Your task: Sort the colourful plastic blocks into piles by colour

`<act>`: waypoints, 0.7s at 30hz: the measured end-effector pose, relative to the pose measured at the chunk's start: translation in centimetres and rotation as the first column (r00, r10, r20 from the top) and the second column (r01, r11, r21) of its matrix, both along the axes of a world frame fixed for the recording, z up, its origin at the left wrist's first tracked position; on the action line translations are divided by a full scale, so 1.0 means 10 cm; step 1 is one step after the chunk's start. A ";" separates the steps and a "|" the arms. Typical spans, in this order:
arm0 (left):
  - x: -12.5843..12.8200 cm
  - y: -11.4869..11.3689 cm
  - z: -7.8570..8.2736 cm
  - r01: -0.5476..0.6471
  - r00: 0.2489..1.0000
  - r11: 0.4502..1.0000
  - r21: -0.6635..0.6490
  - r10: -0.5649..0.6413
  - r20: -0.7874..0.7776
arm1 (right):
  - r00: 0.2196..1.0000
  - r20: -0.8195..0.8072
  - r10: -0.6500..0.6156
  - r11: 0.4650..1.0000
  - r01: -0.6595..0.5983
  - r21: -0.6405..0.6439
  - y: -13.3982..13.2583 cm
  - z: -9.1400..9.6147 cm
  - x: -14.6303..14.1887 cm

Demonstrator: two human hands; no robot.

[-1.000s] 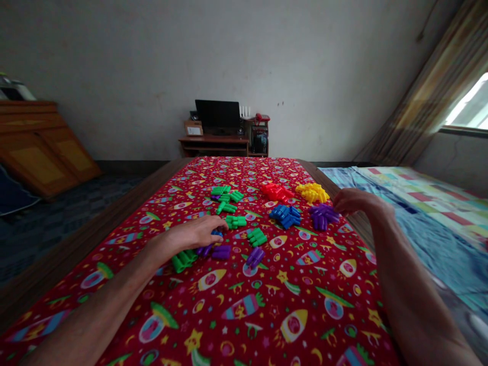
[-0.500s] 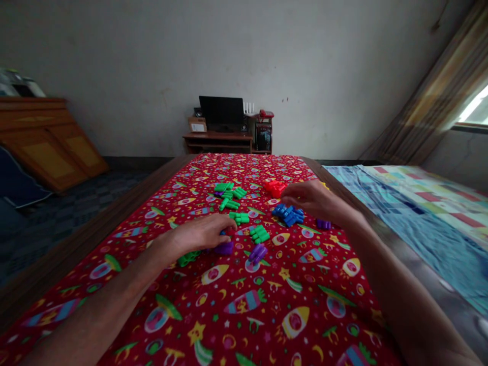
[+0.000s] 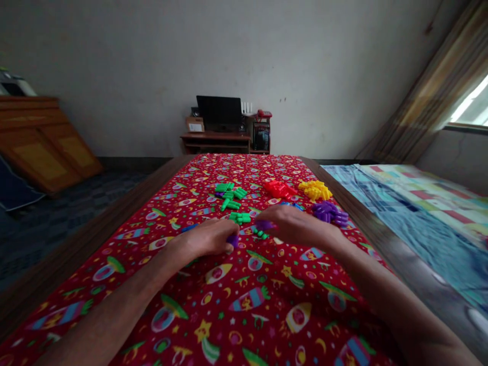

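My left hand (image 3: pixel 215 236) is closed with its fingertips on a purple toy block (image 3: pixel 233 240), just above the cloth. My right hand (image 3: pixel 292 222), smeared by motion, pinches another purple toy block (image 3: pixel 263 225). Below it lies a green block (image 3: pixel 261 233), partly covered. Between and beyond the hands are a green block (image 3: pixel 240 217) and a loose group of green blocks (image 3: pixel 229 193) with a bit of purple at its edge. A blue block (image 3: pixel 189 227) pokes out behind my left wrist. My right hand hides most of the blue pile (image 3: pixel 294 205).
On the right of the red patterned tablecloth (image 3: pixel 244 330) sit a red pile (image 3: pixel 279 189), a yellow pile (image 3: pixel 315 190) and a purple pile (image 3: pixel 330 212) of blocks. Beyond the table stands a desk with a monitor (image 3: pixel 219 112). A bed (image 3: pixel 381 218) is alongside on the right.
My right hand has come left and nearer from over the blue pile, and a purple block has left the cloth into its fingers. My left hand has shifted slightly right.
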State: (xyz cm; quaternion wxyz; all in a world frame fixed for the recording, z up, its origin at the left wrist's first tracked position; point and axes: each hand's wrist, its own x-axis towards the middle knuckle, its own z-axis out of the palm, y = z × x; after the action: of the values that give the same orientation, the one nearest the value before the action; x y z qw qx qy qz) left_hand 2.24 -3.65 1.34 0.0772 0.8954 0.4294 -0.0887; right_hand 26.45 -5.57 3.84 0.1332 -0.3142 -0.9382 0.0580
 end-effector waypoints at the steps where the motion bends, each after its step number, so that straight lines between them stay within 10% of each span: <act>1: -0.02 0.03 -0.02 0.005 1.000 1.000 0.004 -0.005 0.022 | 0.994 -0.049 -0.102 0.995 0.103 0.009 0.08 0.12 0.11; 5: -0.10 0.13 -0.06 0.060 0.991 0.997 0.044 -0.065 0.120 | 0.866 -0.070 -0.496 0.863 0.500 0.069 0.41 0.31 0.84; 11: -0.09 0.15 -0.01 0.101 0.980 0.994 0.043 -0.107 0.169 | 0.581 -0.007 -0.814 0.580 0.812 -0.060 0.51 -0.04 1.75; 16: -0.05 0.10 0.03 0.087 0.980 0.996 0.034 -0.091 0.177 | 0.618 0.055 -0.784 0.599 0.777 -0.193 0.45 -0.23 1.80; 21: -0.03 0.16 -0.03 0.085 0.961 0.994 0.064 -0.098 0.257 | 0.593 -0.011 -0.805 0.593 0.803 -0.063 0.46 -0.13 1.71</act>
State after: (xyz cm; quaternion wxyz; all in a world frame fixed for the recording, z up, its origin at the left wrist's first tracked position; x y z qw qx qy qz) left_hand 1.94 -2.01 1.04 0.1053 0.9200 0.3758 0.0371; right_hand 43.54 -0.94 2.53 0.1549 -0.7053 -0.6914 0.0220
